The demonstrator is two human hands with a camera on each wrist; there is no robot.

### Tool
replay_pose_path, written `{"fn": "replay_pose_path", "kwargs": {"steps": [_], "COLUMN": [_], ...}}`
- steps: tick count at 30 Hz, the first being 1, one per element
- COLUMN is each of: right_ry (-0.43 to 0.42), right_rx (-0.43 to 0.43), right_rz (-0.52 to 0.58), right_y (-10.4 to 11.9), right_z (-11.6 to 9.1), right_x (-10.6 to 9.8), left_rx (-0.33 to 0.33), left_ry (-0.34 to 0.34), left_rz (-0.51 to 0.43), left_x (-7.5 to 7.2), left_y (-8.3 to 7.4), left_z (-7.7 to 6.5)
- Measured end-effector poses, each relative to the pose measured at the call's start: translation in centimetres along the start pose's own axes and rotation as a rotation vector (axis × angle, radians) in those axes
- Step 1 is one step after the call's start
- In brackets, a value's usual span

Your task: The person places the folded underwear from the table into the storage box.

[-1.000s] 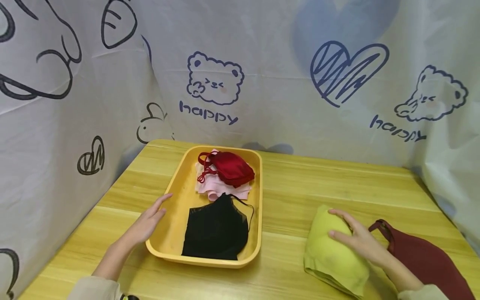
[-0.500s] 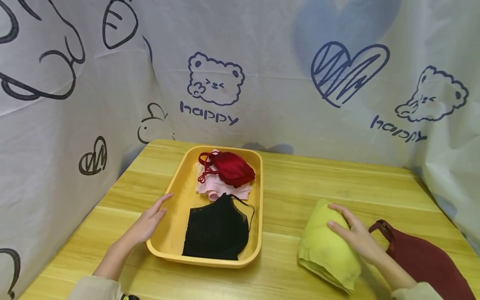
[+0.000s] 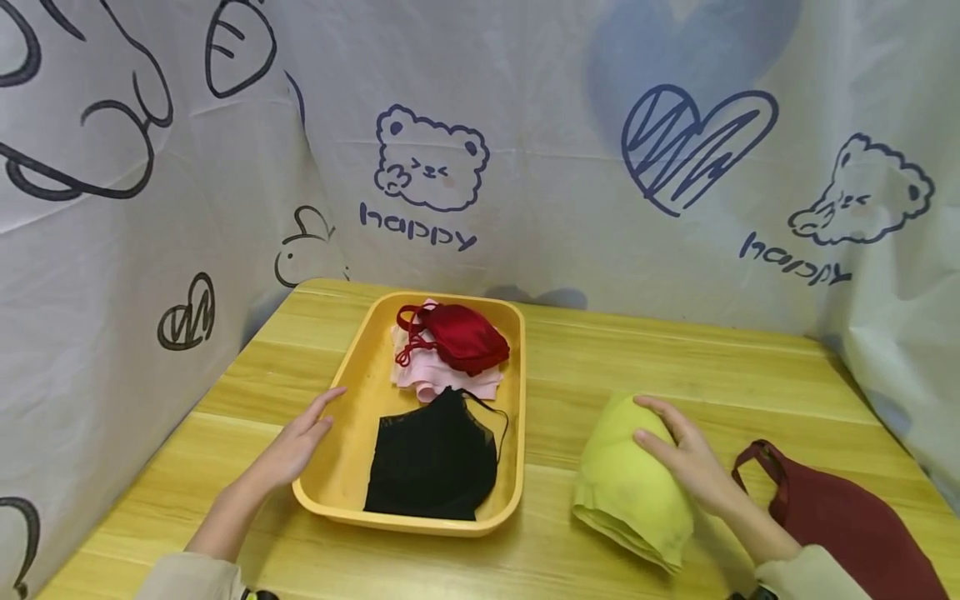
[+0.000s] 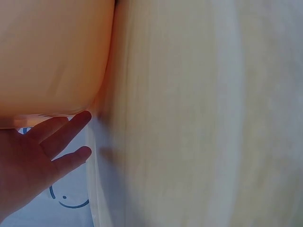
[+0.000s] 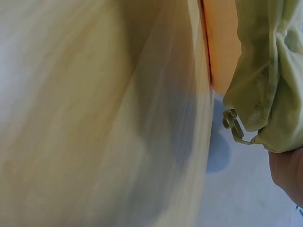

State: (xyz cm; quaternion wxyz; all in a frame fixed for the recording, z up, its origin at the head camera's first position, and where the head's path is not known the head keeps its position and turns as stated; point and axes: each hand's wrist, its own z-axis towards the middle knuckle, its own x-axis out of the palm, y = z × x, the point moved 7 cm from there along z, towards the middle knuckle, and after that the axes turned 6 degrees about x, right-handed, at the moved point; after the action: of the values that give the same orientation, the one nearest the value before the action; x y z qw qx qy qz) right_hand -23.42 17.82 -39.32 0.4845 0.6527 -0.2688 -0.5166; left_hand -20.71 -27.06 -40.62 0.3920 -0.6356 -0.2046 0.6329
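My right hand (image 3: 693, 467) grips a folded yellow-green bra (image 3: 630, 483) by its right side, thumb and fingers over the cup. A gap shows between this bra and the tabletop in the right wrist view, where a small strap loop (image 5: 232, 124) hangs from it. On the left, my left hand (image 3: 296, 446) touches the outer side of a yellow tray (image 3: 405, 523) with its fingers extended. Inside the tray lie a black bra (image 3: 431, 458) at the front and a red bra (image 3: 465, 337) on pink cloth (image 3: 450, 379) at the back.
A maroon bra (image 3: 847, 517) with a looped strap lies at the right, beside my right forearm. The wooden table (image 3: 600, 350) is bordered at the back and sides by white cloth (image 3: 540, 208) with drawings.
My right hand has carried the yellow-green bra leftward and slightly away from me, closer to the tray. The left hand and the tray have stayed in place.
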Motion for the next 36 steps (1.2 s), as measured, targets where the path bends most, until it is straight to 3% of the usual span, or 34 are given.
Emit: {"fn": "replay_pose_path", "kwargs": {"steps": [22, 29, 36], "right_ry": [0.068, 0.114, 0.186], "right_rx": [-0.035, 0.036, 0.012], "right_rz": [0.225, 0.393, 0.414], "right_y": [4.5, 5.6, 7.6], "right_z": [4.7, 6.3, 7.4], "right_x": [4.2, 6.3, 9.2], "left_rx": [0.014, 0.009, 0.010], "left_ry": [0.000, -0.004, -0.017], "left_rz": [-0.009, -0.016, -0.012], "left_x": [0.2, 0.2, 0.0], "left_y": [0.1, 0.1, -0.1], "left_z": [0.0, -0.1, 0.0]}}
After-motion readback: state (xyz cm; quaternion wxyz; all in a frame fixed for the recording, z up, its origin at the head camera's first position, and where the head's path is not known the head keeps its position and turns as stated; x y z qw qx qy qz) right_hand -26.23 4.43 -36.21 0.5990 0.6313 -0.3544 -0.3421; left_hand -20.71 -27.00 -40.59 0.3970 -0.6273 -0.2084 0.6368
